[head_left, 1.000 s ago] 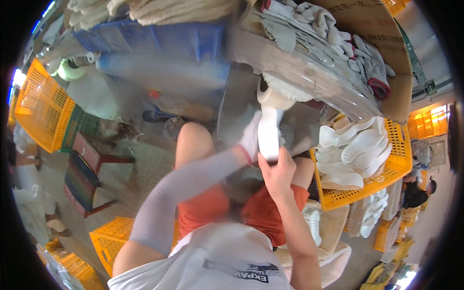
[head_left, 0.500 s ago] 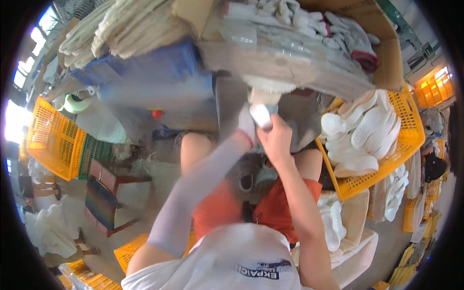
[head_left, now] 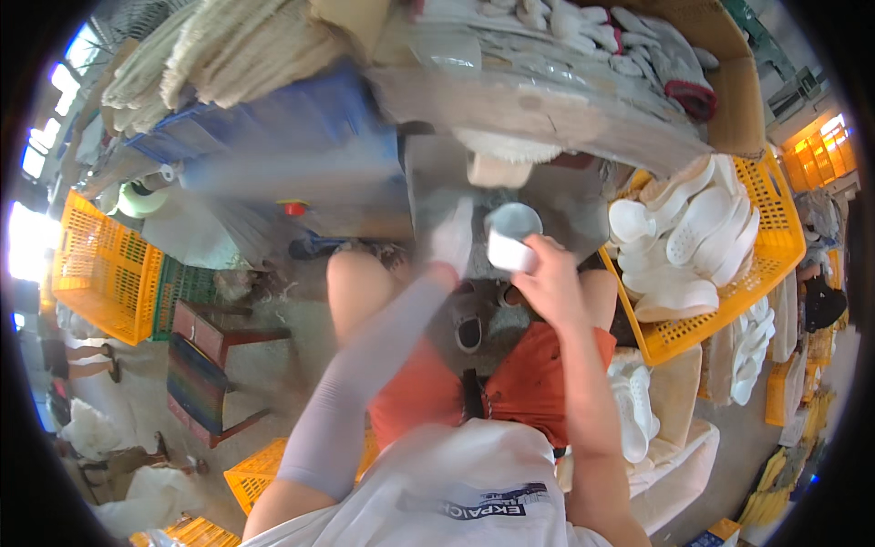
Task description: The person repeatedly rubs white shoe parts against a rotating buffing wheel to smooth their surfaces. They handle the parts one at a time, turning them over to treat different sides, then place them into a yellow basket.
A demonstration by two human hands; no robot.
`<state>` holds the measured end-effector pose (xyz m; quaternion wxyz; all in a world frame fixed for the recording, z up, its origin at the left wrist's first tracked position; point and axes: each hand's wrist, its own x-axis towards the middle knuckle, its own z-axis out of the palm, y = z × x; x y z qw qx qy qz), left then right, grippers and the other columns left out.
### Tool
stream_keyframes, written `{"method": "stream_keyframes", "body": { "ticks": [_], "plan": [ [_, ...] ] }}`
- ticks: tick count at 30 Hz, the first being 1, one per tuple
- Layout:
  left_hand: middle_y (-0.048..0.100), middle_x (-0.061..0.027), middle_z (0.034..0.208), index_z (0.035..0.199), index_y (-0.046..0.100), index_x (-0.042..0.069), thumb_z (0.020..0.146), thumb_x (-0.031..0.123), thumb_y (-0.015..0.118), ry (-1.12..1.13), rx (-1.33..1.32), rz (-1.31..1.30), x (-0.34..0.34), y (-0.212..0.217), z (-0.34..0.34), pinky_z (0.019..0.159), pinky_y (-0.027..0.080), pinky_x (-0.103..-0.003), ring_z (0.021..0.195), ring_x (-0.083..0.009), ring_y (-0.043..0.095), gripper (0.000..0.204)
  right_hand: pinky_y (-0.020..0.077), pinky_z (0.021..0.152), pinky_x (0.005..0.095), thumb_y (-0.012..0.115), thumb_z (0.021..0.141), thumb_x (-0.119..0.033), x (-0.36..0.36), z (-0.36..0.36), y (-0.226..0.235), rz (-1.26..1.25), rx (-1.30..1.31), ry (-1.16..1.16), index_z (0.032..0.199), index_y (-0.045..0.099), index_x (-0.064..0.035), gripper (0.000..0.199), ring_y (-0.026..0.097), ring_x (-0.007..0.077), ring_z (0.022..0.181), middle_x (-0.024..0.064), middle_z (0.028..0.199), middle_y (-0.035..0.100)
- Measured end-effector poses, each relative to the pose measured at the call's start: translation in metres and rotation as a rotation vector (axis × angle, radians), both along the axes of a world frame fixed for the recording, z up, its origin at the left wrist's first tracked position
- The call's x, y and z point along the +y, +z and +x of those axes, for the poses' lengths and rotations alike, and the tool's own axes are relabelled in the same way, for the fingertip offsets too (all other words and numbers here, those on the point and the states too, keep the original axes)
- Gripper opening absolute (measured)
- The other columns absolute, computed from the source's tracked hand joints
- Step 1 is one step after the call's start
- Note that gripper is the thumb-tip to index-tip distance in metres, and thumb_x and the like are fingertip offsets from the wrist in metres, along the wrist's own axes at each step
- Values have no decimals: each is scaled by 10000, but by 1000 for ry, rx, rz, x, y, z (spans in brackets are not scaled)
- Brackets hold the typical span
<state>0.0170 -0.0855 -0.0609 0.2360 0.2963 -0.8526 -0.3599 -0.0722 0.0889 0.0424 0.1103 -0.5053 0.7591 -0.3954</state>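
Note:
My right hand [head_left: 550, 281], bare, grips a small white piece [head_left: 510, 252] with a smooth, rounded block shape; its exact kind is not clear. A round grey cup-like thing [head_left: 516, 220] appears directly behind that piece, and I cannot tell whether the two are joined. In a white glove with a red cuff, my left hand [head_left: 452, 239] hangs to the left of the white piece, apart from it. Motion smears its fingers. Beyond both hands, a cream block [head_left: 499, 170] sits below a fuzzy white round pad [head_left: 508, 146].
At right, a yellow crate [head_left: 676, 342] holds several white shoe-shaped pieces [head_left: 697, 228]. A cardboard box [head_left: 736, 105] of gloves stands ahead, beside a blue bin [head_left: 273, 114] under stacked cream cloth [head_left: 241, 55]. To the left are a stool [head_left: 199, 378] and another yellow crate [head_left: 105, 269].
My hands have come apart. The right one has drawn back toward me and to the right with the white piece; the left has shifted slightly left. The grey round thing now shows more fully.

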Motion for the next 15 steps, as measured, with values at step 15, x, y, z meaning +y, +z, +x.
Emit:
{"method": "stream_keyframes", "body": {
  "ticks": [15],
  "plan": [
    [714, -118, 1187, 1287, 661, 75, 901, 169, 715, -170, 350, 825, 5, 23, 37, 943, 553, -382, 1083, -271, 680, 400, 557, 895, 433, 616, 897, -118, -3, 26, -20, 138, -424, -42, 1348, 556, 86, 499, 705, 446, 1051, 320, 1108, 700]
  ]
}}
